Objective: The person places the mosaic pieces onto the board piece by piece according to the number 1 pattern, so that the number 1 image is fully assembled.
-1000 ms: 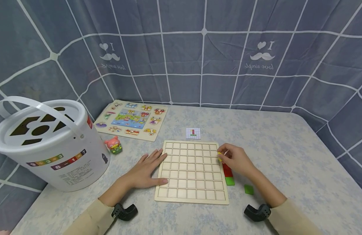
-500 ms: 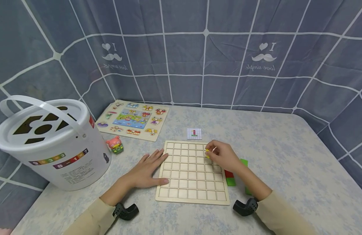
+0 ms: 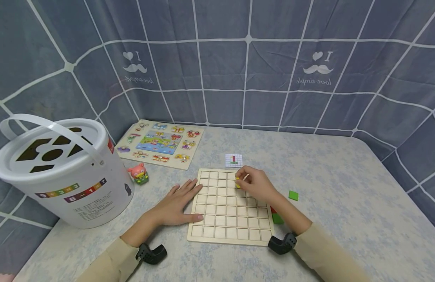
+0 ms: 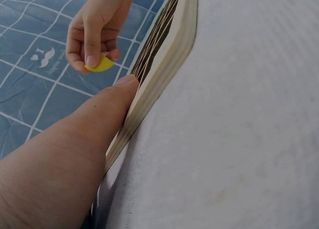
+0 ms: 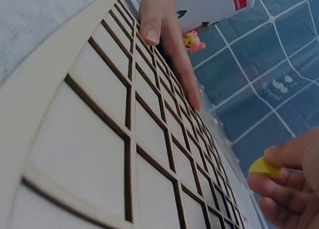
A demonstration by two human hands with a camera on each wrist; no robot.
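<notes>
My right hand (image 3: 257,183) pinches a small yellow piece (image 5: 264,168) with a curved edge between thumb and fingers. It is held over the upper part of a wooden grid board (image 3: 221,219), whose visible cells are bare. My left hand (image 3: 175,205) rests flat with spread fingers along the board's left edge, the thumb lying over the rim. Just beyond the board's far side lies a small gridded card (image 3: 233,160) with a coloured pattern. Beside the right edge, partly covered by my right forearm, are a red tile (image 3: 272,210) and a green tile (image 3: 277,218).
Another green square (image 3: 293,195) lies farther right on the table. At the left stands a white lidded bucket (image 3: 97,196) with shaped holes. A pink and green toy figure (image 3: 138,173) is near it, and a picture puzzle board (image 3: 186,162) lies behind.
My right hand has carried the yellow piece leftward from the board's right edge to over its upper middle. A green square has come into view behind the forearm. My left hand has stayed put.
</notes>
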